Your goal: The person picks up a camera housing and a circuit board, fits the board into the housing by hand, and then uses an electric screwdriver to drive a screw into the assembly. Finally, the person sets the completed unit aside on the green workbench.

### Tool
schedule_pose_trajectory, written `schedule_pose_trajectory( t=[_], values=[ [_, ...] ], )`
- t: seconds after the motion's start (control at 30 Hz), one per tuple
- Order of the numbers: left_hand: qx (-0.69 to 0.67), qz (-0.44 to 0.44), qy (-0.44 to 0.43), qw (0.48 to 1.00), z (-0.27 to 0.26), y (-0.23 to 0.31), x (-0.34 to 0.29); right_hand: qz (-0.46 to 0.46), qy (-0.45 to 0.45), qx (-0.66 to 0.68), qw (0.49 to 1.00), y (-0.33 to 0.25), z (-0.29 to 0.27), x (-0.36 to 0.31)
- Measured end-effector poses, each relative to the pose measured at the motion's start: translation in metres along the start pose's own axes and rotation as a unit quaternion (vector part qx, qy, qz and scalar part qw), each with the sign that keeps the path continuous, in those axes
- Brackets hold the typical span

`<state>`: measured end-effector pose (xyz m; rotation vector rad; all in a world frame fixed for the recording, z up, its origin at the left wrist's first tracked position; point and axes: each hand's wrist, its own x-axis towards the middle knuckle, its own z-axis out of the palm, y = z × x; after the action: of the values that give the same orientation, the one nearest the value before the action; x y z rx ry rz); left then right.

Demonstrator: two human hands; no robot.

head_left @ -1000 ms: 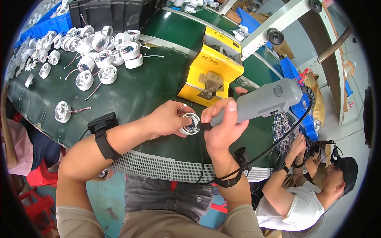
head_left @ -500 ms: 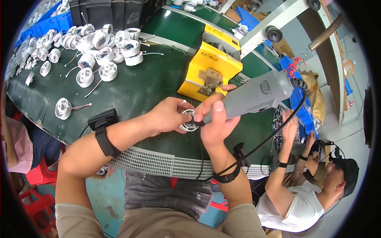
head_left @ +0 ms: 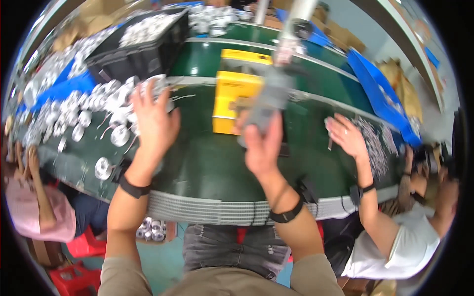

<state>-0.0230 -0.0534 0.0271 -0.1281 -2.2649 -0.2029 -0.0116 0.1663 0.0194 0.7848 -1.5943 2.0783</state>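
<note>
Grey handheld tool (head_left: 269, 101) is sitting above the green table (head_left: 207, 163) near a yellow box (head_left: 224, 98), the person's right hand (head_left: 261, 148) gripping it. White round parts (head_left: 118, 135) are lying heaped at the left hand (head_left: 155, 121), which is spreading its fingers wide, contact unclear. Behind, a black crate (head_left: 131, 66) is holding small white pieces (head_left: 150, 28); below, a carton (head_left: 172, 232) is holding more.

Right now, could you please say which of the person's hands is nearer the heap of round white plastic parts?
Left: the left hand is at the right end of the heap; the right hand, holding a grey handheld tool, is farther right.
</note>
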Motion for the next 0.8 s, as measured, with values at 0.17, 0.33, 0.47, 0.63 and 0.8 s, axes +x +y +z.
schedule_pose_trajectory(
  t=[0.17,0.33,0.47,0.63,0.8],
  values=[
    [0.010,0.040,-0.109,0.993,0.012,-0.003,-0.019,-0.054,0.059,-0.113,0.990,0.015,-0.013,0.024],
    [-0.177,0.025,-0.204,0.962,0.008,0.023,-0.022,-0.055,0.315,-0.523,0.790,0.010,-0.118,0.053],
    [-0.280,0.030,-0.260,0.924,0.000,0.043,-0.021,0.240,0.332,-0.666,0.623,0.022,-0.214,0.038],
    [-0.347,0.053,-0.318,0.881,-0.008,0.042,-0.023,0.186,0.209,-0.620,0.733,0.016,-0.216,0.035],
    [-0.675,-0.136,-0.511,0.514,0.002,0.041,-0.033,0.069,-0.109,-0.354,0.926,-0.040,-0.119,0.038]
  ],
)
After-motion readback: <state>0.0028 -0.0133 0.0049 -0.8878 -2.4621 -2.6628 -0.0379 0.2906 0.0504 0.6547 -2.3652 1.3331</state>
